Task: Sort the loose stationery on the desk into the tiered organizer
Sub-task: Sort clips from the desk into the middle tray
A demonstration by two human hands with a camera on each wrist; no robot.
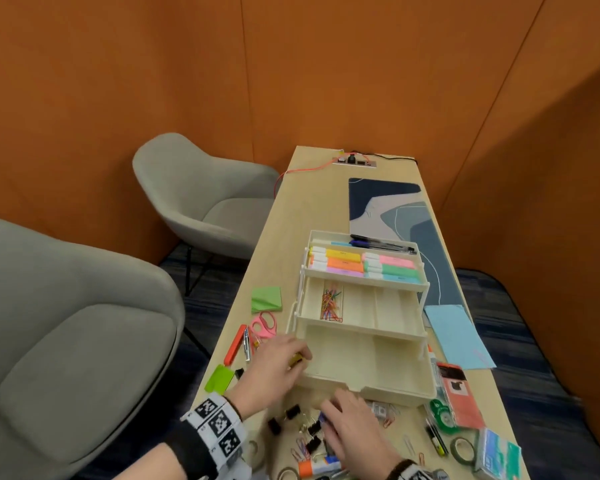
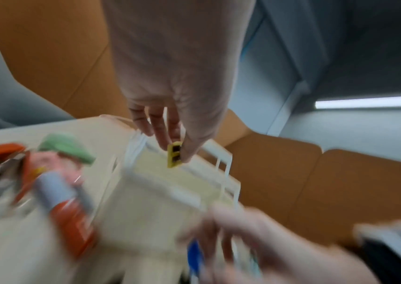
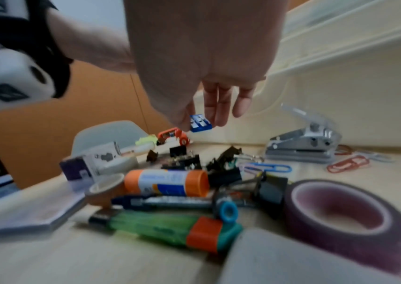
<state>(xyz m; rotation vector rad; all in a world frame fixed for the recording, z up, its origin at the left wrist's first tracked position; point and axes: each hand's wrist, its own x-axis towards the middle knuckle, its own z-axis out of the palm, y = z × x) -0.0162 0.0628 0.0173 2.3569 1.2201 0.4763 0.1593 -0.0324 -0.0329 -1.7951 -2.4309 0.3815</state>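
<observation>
Centrally, our left hand [image 2: 170, 119] pinches a yellow sharpener [image 2: 174, 157], our right hand [image 3: 204, 92] a blue sharpener [image 3: 200, 123]: light, rigid, best gripped by flat sides.

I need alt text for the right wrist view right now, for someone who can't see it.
The right hand pinches a small blue plastic pencil sharpener above a cluttered wooden desk. Below lie an orange-capped glue stick, black binder clips, a purple tape roll and a silver hole punch, beside the cream plastic organizer.
</observation>
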